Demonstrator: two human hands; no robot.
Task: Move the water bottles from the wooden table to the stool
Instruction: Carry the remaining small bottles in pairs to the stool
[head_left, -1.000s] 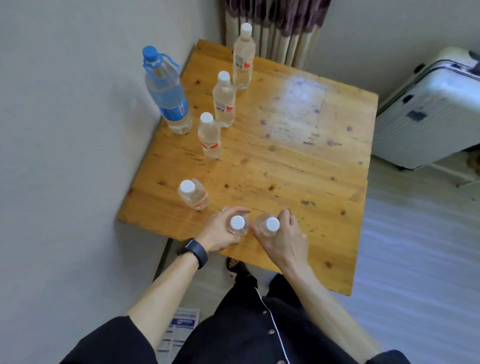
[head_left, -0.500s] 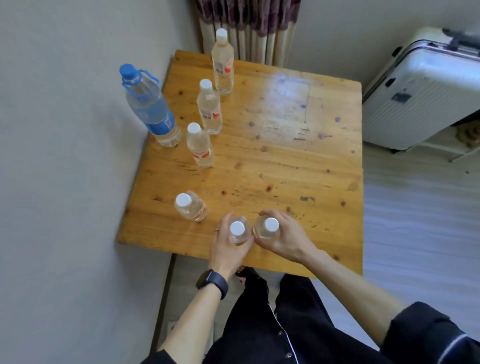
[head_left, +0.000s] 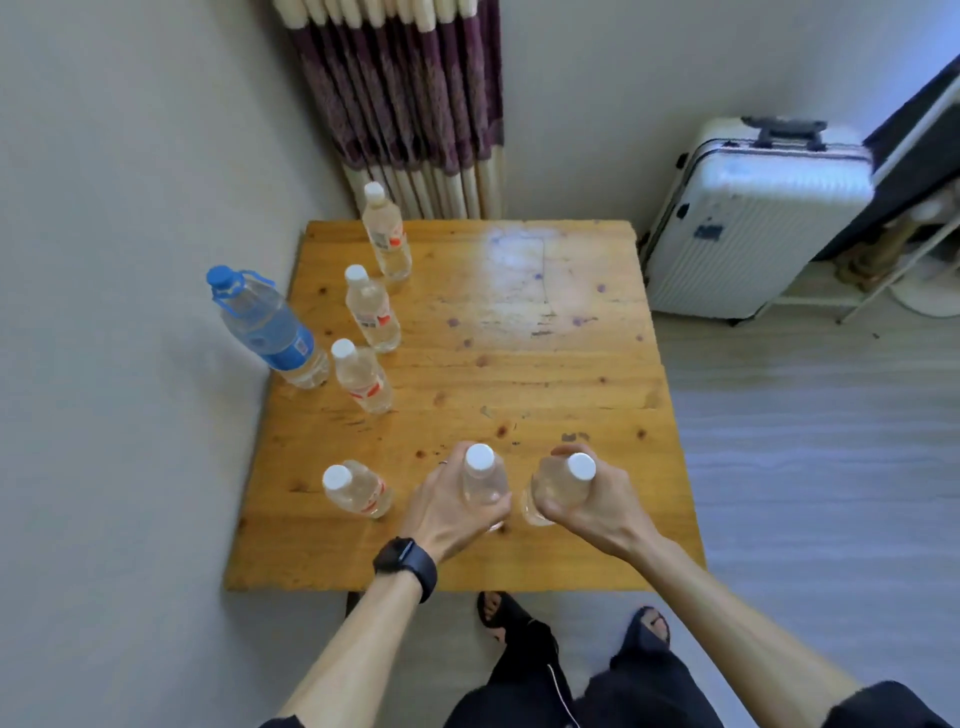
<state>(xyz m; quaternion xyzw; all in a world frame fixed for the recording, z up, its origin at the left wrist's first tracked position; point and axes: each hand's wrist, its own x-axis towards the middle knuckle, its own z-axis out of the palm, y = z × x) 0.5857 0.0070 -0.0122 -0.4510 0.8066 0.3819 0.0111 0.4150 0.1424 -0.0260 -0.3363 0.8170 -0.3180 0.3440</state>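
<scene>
1. A square, knotty orange-brown wooden worktop (head_left: 519, 364) stands in a room corner, with its left edge against a grey wall.
2. The left hand (head_left: 447, 506), with a black smartwatch (head_left: 405, 561) on its wrist, has its grip wrapped around a small clear water bottle with a white cap (head_left: 485, 480) near the front of the worktop.
3. The right hand (head_left: 592, 506) has its grip wrapped around a second small clear white-capped bottle (head_left: 550, 488), which tilts with its cap to the right.
4. The two held bottles sit just beside each other, nearly touching low down. Whether their bases rest on the wood cannot be told.
5. A third small white-capped bottle with a red label (head_left: 356, 491) stands free on the worktop, just left of the left hand.
6. Three more bottles of the same kind stand in a row along the left side: the near one (head_left: 363, 379), the middle one (head_left: 371, 309) and the far one (head_left: 387, 236) by the back edge.
7. A taller clear bottle with a blue cap and blue label (head_left: 270, 327) stands at the left edge by the wall, just beside the near one.
8. A purple and cream pleated curtain (head_left: 410, 104) hangs behind the worktop.
9. A white hard-shell suitcase (head_left: 753, 218) stands to the right on the grey plank floor (head_left: 805, 441).
</scene>
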